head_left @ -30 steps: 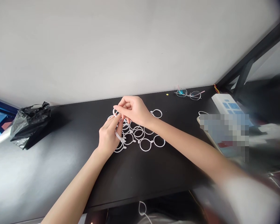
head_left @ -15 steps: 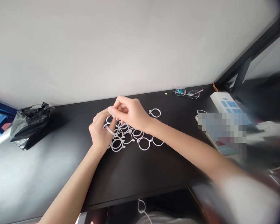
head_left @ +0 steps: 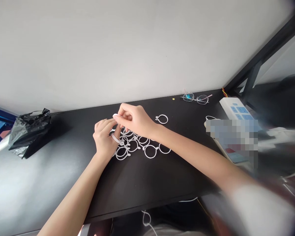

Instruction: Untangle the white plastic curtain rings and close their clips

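Observation:
Over a loose heap of white plastic curtain rings [head_left: 150, 157], both hands meet close together. My left hand [head_left: 103, 135] is closed at the left of the heap, with a white curtain ring [head_left: 115, 138] held near its thumb. The fingertips of my right hand [head_left: 135, 120] are pinched against the left fingers, and a bit of white shows under its thumb; the hands hide most of that piece. Several rings, each with a small eyelet, lie flat under and beside the hands. One single ring [head_left: 167, 119] rests apart, behind the right forearm.
Everything lies on a black table [head_left: 142, 183] against a pale wall [head_left: 137, 49]. At the left stands a crumpled black plastic bag [head_left: 30, 132]. Eyeglasses [head_left: 195, 99] lie at the back right, near a white power strip [head_left: 227, 105]. A white cable [head_left: 150, 218] hangs below the front edge.
The view has shifted slightly, moving the things on the table a little leftward. Both hands keep nearly the same pose, pinched together over the rings.

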The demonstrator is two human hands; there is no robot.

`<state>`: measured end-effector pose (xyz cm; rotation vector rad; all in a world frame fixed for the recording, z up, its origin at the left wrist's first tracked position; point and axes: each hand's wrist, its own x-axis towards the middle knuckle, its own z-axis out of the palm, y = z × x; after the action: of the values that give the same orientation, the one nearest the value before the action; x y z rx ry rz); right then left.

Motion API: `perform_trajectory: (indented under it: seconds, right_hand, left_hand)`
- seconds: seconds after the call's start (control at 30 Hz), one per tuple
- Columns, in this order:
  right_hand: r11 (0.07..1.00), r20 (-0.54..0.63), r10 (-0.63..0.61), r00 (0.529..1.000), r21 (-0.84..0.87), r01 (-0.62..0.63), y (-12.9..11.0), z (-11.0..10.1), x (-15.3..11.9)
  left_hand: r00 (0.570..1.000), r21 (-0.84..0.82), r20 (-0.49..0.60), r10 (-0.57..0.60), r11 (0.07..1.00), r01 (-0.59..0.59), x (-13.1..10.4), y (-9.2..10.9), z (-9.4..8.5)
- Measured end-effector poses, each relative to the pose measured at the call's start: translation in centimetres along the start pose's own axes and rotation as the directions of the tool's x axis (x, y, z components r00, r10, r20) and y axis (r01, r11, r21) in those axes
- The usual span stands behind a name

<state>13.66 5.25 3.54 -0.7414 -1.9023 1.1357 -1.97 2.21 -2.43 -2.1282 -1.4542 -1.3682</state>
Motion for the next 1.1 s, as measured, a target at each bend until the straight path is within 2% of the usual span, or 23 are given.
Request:
perform_trajectory:
  seconds: [0.4,0.57,0.8,1.1]
  right_hand:
    - [0.999,-0.006,0.032,0.999,-0.027,-0.032,-0.3,-0.07,-0.13]
    - [0.999,-0.012,0.03,0.999,-0.029,-0.03,-0.47,-0.14,-0.18]
    - [0.998,0.005,0.027,1.0,-0.062,-0.027,-0.3,-0.16,-0.09]
    - [0.997,0.01,0.047,0.999,-0.065,-0.046,-0.19,-0.2,-0.09]
  left_hand:
    - [1.0,0.01,0.02,-0.006,1.0,0.005,-0.36,-0.17,0.01]
    - [0.999,0.036,0.003,0.044,0.998,-0.044,-0.04,-0.26,-0.17]
    - [0.989,0.125,0.13,0.065,0.989,-0.081,0.26,-0.33,-0.36]
    - [0.977,0.139,0.193,0.088,0.983,-0.116,-0.05,-0.7,-0.18]
